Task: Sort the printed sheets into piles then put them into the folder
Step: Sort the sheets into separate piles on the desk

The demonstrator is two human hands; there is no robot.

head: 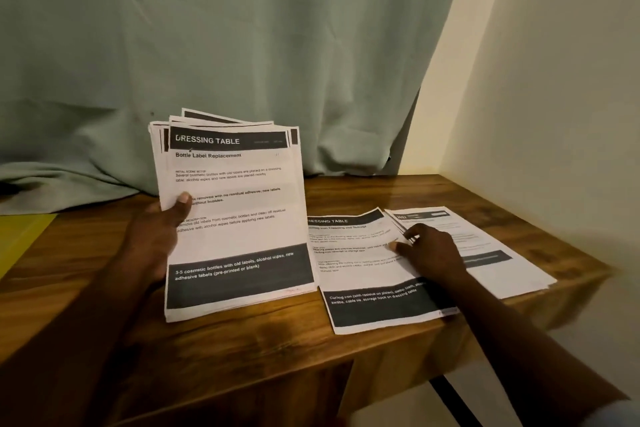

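Note:
My left hand [157, 236] grips a stack of printed sheets [235, 218], tilted up off the table, thumb on the front page headed "DRESSING TABLE, Bottle Label Replacement". To its right a "DRESSING TABLE" sheet [360, 274] lies flat on the table. Beside that, further right, lies a second pile of sheets [485, 253] with a different header. My right hand [429, 250] rests on the flat sheets where the two piles meet, fingers spread and touching the paper. A yellow folder [20, 239] lies at the table's left edge, only partly visible.
The wooden table [242, 340] has its front edge near me and its right corner close to a cream wall [554, 80]. A grey-green curtain [242, 28] hangs behind and drapes onto the table's back left.

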